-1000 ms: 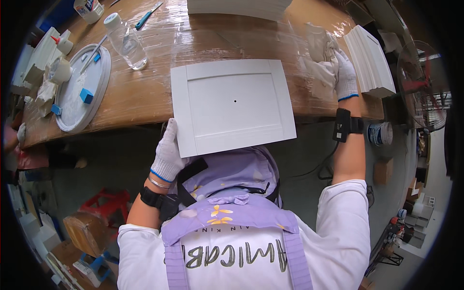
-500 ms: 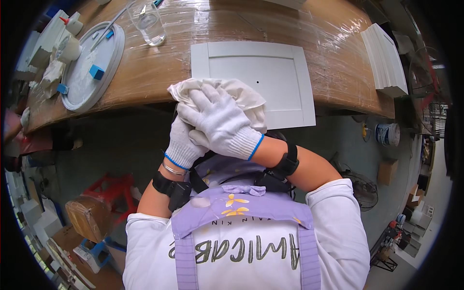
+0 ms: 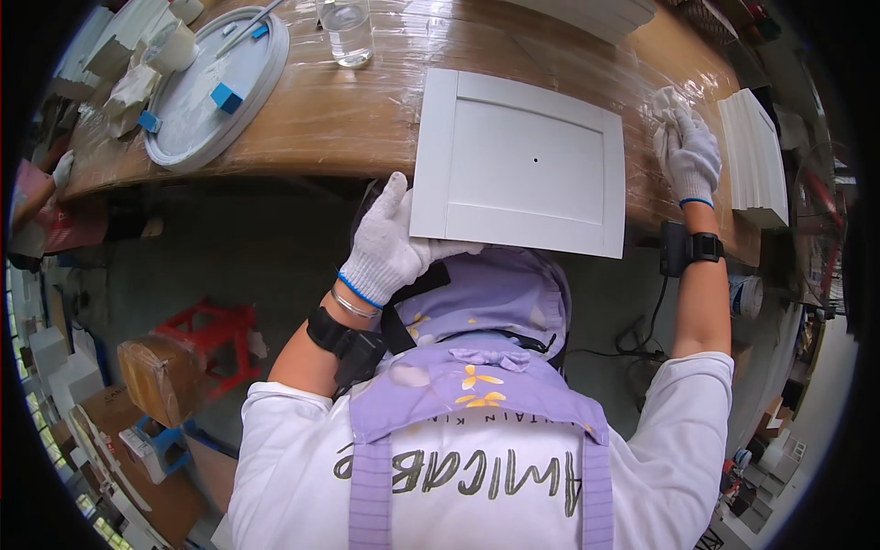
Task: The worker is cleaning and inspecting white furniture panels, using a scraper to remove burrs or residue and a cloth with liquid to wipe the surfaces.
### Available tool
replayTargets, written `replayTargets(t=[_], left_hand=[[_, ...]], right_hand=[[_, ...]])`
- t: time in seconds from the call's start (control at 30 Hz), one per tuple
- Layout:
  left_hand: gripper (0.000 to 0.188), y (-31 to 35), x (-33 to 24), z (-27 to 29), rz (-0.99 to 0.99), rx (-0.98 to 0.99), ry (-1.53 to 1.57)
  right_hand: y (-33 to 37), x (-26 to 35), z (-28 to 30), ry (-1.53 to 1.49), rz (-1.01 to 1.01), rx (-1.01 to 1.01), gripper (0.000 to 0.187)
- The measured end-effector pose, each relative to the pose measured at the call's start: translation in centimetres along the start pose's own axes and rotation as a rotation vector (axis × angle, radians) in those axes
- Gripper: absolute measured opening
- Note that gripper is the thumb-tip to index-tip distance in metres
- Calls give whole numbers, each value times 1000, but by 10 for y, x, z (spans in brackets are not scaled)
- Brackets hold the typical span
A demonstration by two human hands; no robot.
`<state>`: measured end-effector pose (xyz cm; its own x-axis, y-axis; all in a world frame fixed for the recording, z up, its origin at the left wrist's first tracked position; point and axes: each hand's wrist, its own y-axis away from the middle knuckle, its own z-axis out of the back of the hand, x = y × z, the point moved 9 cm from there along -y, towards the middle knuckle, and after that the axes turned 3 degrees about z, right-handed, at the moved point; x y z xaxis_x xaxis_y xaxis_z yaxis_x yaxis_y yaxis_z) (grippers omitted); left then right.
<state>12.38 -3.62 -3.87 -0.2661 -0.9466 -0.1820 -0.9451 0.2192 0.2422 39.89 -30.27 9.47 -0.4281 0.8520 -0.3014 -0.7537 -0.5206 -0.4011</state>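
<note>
A white framed panel (image 3: 524,165) with a small dark hole lies at the near edge of the table, its near side jutting out over the edge. My left hand (image 3: 385,243), in a white knitted glove, grips the panel's near left corner. Its thumb points up beside the edge, and the other fingers pass underneath, partly hidden. Away to the right, my gloved right hand (image 3: 689,160) rests on the table with a crumpled off-white cloth (image 3: 667,103) under its fingers.
Right of my right hand stands a stack of white panels (image 3: 753,156). At the left lies a round grey lid (image 3: 183,119) with blue blocks, beside a glass of clear liquid (image 3: 348,37). More white panels (image 3: 596,14) are at the back. Another person's gloved hand (image 3: 62,170) shows far left.
My hands have parted. The right carried the cloth off to the right side of the table, while the left took hold of the panel's corner. The panel sits slightly turned.
</note>
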Motion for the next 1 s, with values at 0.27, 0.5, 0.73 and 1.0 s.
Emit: replayTargets(t=[0.27, 0.5, 0.73, 1.0], left_hand=[[61, 5, -3, 9, -10, -201, -147], [50, 3, -11, 22, 78, -380, -243], [44, 1, -12, 46, 46, -418, -142], [65, -16, -14, 48, -48, -493, -644]], right_hand=[[-69, 112, -4, -246, 87, 258, 40], [-109, 195, -28, -514, -34, 470, 41], [-136, 222, -70, -260, -4, 583, 37], [-142, 164, -142, -355, 193, 487, 31]])
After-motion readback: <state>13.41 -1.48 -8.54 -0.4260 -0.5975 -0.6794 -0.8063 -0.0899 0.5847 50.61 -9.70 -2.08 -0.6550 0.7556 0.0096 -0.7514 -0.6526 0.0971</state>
